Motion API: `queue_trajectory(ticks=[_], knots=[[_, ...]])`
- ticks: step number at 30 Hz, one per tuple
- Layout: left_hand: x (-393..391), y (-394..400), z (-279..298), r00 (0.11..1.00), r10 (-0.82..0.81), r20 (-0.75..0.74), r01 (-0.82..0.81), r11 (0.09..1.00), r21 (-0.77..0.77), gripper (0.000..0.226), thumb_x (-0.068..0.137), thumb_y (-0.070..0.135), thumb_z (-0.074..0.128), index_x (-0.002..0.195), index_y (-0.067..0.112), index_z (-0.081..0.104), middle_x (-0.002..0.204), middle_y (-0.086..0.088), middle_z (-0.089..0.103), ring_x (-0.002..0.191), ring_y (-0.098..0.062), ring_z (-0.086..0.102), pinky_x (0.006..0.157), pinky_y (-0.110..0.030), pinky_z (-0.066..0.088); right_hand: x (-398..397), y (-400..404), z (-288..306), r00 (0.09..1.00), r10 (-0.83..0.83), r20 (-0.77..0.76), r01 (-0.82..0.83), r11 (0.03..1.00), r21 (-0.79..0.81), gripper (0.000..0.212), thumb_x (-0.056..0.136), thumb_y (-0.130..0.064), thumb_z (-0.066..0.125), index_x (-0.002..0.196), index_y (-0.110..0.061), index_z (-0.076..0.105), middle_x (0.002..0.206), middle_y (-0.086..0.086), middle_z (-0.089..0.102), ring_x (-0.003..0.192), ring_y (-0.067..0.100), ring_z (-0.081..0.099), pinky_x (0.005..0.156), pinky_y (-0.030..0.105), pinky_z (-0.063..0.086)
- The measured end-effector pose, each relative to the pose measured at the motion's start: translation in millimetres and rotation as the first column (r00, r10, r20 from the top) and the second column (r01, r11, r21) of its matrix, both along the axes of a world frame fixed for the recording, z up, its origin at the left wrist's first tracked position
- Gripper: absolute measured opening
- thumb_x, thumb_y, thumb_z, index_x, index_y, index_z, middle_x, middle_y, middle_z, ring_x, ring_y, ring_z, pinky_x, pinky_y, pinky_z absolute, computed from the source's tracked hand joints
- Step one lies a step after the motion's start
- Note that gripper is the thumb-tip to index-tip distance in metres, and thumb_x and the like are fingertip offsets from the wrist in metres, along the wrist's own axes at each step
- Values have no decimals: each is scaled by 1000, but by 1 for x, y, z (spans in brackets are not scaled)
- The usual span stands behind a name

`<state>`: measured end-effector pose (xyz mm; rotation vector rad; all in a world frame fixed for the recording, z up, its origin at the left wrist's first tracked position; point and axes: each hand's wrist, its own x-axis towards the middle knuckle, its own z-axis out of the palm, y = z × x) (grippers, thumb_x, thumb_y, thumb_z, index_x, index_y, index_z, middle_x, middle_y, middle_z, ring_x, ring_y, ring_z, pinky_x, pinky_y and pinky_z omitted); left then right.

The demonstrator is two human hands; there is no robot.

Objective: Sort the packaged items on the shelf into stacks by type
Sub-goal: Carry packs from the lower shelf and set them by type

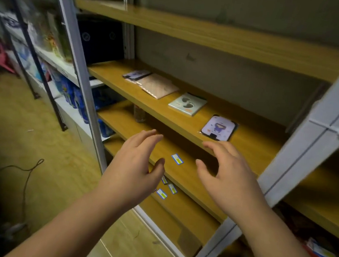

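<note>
On the wooden shelf [166, 108] lie several flat packages in a row. At the far left is a purple cartoon pack [136, 74], partly under a pink pack [159, 85]. To their right sits a white pack with dark oval shapes [187, 104], then another purple cartoon pack [219, 127] near the front edge. My left hand [136, 167] hovers open below and in front of the shelf. My right hand [227, 174] is open too, its fingertips just under the shelf's front edge, below the purple pack. Neither hand holds anything.
A grey metal upright [79, 70] stands left of the shelf and a white one [317, 133] right. Lower shelves carry small blue-and-yellow labels [177, 158] and a jar [139, 114]. Red-and-white packs [321, 256] lie at lower right. A cable [28, 175] trails on the floor.
</note>
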<state>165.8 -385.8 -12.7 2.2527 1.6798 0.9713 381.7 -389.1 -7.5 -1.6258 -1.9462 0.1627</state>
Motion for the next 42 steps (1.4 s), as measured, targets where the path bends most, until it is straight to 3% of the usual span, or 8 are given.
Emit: queue_trajectory(ticks=[4,9,18,24,32,38,40,42], knots=[[-9,42,3,999,13,-42,-14,1000,-12,58,92,41,55,148,30,40,153,11,40,143,-7,28,112,-30,30,-14,46,-7,1000,10,-21,-10,1000,10,43,93,-43,58,135,-35,50,132,-16,50,112,-8,31,88,19,35],[-25,105,12,997,7,-76,-9,1000,-20,56,93,37,57,147,27,43,152,11,41,140,-5,30,110,-28,31,-31,111,-4,997,-11,-81,12,1000,11,43,92,-41,59,134,-32,52,131,-13,50,120,5,43,95,24,40],[-49,200,1,997,21,-71,-26,997,-75,59,93,44,54,148,33,38,155,14,34,135,-9,38,102,-40,48,-59,213,1,997,-4,-77,1,999,-47,44,92,-38,58,135,-29,53,134,-7,52,126,13,44,96,28,39],[-73,269,-14,994,17,-109,-30,992,-120,66,86,57,44,147,32,38,155,8,37,143,-16,25,109,-35,28,-72,250,-10,998,-44,-45,39,994,-102,44,93,-40,57,135,-30,53,134,-9,51,125,10,43,95,25,39],[-87,385,-22,962,-22,-271,-41,974,-225,76,88,71,37,148,25,33,150,-4,44,131,-29,45,101,-40,41,-98,294,-7,968,-250,-29,245,962,-118,42,93,-39,59,134,-29,54,133,-8,53,122,13,47,100,37,45],[-79,444,-26,845,-112,-524,21,984,-176,86,89,75,29,149,14,28,144,-15,46,126,-34,48,101,-42,43,-119,323,-8,928,-374,-6,372,924,-89,42,92,-38,59,133,-27,56,133,-7,56,122,13,48,100,37,45],[-81,451,-31,871,-158,-465,70,977,-199,89,86,75,40,150,14,26,143,-17,44,123,-35,49,100,-43,45,-127,327,-10,918,-397,-8,395,915,-78,41,91,-37,61,131,-26,59,131,-6,57,120,13,48,99,32,42],[-85,460,-32,941,-205,-270,122,948,-294,94,80,72,57,149,16,27,143,-18,39,123,-38,50,98,-43,46,-133,330,-12,909,-416,-3,414,907,-78,41,91,-36,62,131,-26,59,130,-6,58,120,13,48,98,31,41]])
